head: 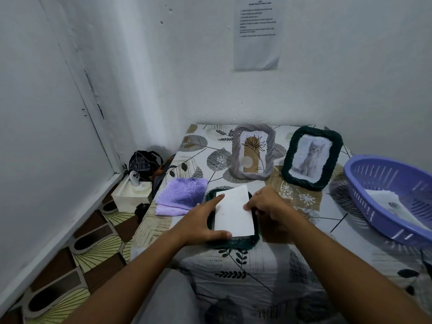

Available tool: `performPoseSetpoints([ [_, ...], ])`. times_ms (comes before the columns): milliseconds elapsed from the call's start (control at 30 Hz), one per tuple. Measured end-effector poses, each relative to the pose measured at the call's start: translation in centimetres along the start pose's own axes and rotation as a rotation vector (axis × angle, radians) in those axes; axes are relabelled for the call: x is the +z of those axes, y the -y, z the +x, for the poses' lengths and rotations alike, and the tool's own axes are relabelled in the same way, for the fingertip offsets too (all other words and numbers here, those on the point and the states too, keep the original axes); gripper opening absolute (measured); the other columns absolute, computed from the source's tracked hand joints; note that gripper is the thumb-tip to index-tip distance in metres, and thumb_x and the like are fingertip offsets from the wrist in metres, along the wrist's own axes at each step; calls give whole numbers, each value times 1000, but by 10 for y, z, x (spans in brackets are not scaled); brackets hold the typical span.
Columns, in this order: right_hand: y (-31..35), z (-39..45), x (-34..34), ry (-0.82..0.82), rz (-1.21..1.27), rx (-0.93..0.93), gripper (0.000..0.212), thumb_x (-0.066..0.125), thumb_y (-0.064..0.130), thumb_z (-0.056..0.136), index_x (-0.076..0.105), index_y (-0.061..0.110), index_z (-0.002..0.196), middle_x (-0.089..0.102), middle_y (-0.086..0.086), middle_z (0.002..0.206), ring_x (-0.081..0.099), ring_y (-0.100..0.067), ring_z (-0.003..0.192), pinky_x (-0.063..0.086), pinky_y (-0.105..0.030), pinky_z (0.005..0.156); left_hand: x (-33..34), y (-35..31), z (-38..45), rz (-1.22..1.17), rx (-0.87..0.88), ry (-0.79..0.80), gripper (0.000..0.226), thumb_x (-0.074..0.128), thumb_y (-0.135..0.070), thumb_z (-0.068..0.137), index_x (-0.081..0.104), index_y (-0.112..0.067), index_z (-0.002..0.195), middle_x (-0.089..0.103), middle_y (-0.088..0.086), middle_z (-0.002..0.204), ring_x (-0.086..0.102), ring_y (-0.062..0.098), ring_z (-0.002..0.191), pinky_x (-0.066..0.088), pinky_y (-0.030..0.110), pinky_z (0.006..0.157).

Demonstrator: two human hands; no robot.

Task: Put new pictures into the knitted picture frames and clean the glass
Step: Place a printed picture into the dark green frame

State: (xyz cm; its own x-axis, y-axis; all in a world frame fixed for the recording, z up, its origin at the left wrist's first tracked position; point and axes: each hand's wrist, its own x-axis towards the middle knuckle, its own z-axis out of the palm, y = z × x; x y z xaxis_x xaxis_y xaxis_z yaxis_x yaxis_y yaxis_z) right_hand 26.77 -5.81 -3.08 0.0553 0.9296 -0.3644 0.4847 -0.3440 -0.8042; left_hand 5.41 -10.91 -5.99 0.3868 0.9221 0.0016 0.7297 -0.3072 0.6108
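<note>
A dark green knitted frame (233,242) lies flat on the leaf-patterned desk (257,265), with a white sheet (233,213) on top of it. The left hand (203,220) lies on the frame's left edge, fingers straight, touching the sheet. The right hand (264,202) pinches the sheet's right edge with curled fingers. A purple cloth (182,195) lies just left. Behind stand a grey frame (253,152) and a green cat frame (312,157); a purple basket (392,197) sits right.

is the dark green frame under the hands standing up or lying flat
Lying flat: the dark green frame rests on the table, white sheet on top, unlike the two propped frames behind.
</note>
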Motion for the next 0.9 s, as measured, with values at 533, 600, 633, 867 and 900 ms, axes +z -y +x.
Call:
performPoseSetpoints([
  [533,-2,-36,-102,45,225,3,8,70,9,83,66,2,83,66,-11,73,44,-9,45,29,-17,39,-14,-101,54,-966,-311,-203,26,56,6,89,58,5,115,70,15,94,69,27,77,59,34,56],
  [600,-5,-49,-124,-22,99,-57,16,72,15,83,68,0,84,67,-11,70,48,-11,48,34,-20,43,-8,-120,65,-970,-290,-175,22,56,8,89,60,4,110,70,13,94,69,26,80,60,34,58],
  [633,-8,-56,-136,-72,48,-93,19,72,18,83,69,0,85,68,-11,71,50,-13,50,36,-21,44,-3,-129,71,-969,-282,-157,21,56,8,89,60,2,109,69,12,95,69,25,81,59,32,58],
  [867,-53,-75,-209,-512,-459,-170,13,72,15,78,70,11,90,70,-12,91,64,-30,85,55,-44,77,58,-172,115,-938,-292,-66,21,61,6,86,61,1,107,67,18,97,67,25,76,58,32,57],
  [900,-59,-78,-212,-459,-483,-125,23,73,16,79,69,8,100,70,-13,99,63,-29,89,54,-42,80,68,-177,121,-964,-313,-49,20,60,7,86,62,0,105,67,18,96,66,25,75,57,31,55],
])
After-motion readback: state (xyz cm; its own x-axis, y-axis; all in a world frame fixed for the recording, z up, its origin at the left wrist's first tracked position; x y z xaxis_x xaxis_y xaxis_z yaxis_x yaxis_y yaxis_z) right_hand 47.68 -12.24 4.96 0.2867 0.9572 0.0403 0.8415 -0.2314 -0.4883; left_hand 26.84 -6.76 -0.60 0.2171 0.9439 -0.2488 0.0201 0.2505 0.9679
